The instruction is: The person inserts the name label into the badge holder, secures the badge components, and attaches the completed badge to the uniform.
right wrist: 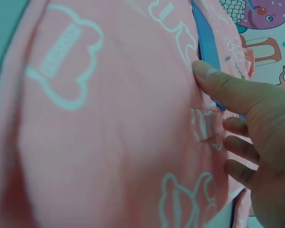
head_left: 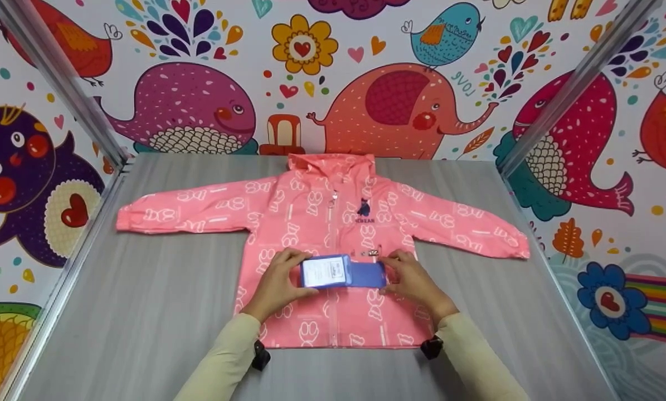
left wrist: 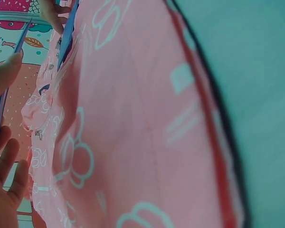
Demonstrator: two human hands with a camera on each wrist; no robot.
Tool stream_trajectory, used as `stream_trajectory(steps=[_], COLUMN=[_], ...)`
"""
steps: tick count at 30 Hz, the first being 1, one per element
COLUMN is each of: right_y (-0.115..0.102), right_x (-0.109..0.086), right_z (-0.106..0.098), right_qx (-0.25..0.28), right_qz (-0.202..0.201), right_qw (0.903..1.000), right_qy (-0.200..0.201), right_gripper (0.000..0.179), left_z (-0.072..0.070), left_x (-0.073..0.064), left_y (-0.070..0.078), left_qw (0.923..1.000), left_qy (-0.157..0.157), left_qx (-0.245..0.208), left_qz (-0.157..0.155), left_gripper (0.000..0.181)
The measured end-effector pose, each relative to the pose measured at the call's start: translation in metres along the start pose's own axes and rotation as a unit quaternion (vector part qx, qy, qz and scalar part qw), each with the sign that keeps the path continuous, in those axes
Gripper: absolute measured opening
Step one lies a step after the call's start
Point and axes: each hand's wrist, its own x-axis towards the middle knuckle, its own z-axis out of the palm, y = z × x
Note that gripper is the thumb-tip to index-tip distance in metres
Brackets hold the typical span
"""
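Note:
A pink child's jacket (head_left: 288, 223) with white outline prints lies spread face up, its sleeves out to both sides. Over its lower front, a flat blue case (head_left: 322, 272) with a white printed face is held, and a plain blue flap (head_left: 366, 275) extends from its right side. My left hand (head_left: 280, 283) grips the case's left end between thumb and fingers. At the flap's right end, my right hand (head_left: 413, 278) pinches the edge. In the left wrist view the case (left wrist: 4, 104) shows edge-on between thumb and fingers. The right thumb (right wrist: 206, 71) overlaps the blue flap in the right wrist view.
Beneath the jacket is a grey wood-grain table (head_left: 165, 289). A small metal clip (head_left: 373, 253) shows just above the flap. Metal frame posts (head_left: 65, 78) and cartoon-printed walls (head_left: 305, 111) enclose the table's back and sides.

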Motion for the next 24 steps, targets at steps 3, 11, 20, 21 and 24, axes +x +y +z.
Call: stream_trajectory(steps=[3,11,20,21,24], right_y=[-0.001,-0.002,0.000,0.000,0.000], right_x=[0.002,0.006,0.004,0.004,0.004], right_z=[-0.002,-0.004,-0.011,-0.013,-0.019], right_qx=[-0.002,-0.020,-0.026,-0.025,-0.020], right_qz=[0.000,-0.014,-0.052,-0.054,-0.059], right_qw=[0.9999,0.9993,0.9982,0.9982,0.9980], right_qy=[-0.013,-0.027,-0.014,-0.010,0.003], right_gripper=[0.072,0.068,0.065,0.065,0.067], left_z=[0.000,0.001,0.001,0.001,0.000], left_x=[0.001,0.003,0.004,0.004,0.004], left_y=[0.001,0.003,0.001,0.001,0.001], left_qw=[1.0000,0.9999,0.9998,0.9998,0.9997], left_qy=[-0.001,-0.001,0.007,0.008,0.009], left_qx=[0.001,0.013,0.015,0.015,0.016], left_qz=[0.002,-0.001,0.013,0.013,0.015], left_gripper=[0.076,0.076,0.075,0.075,0.075])
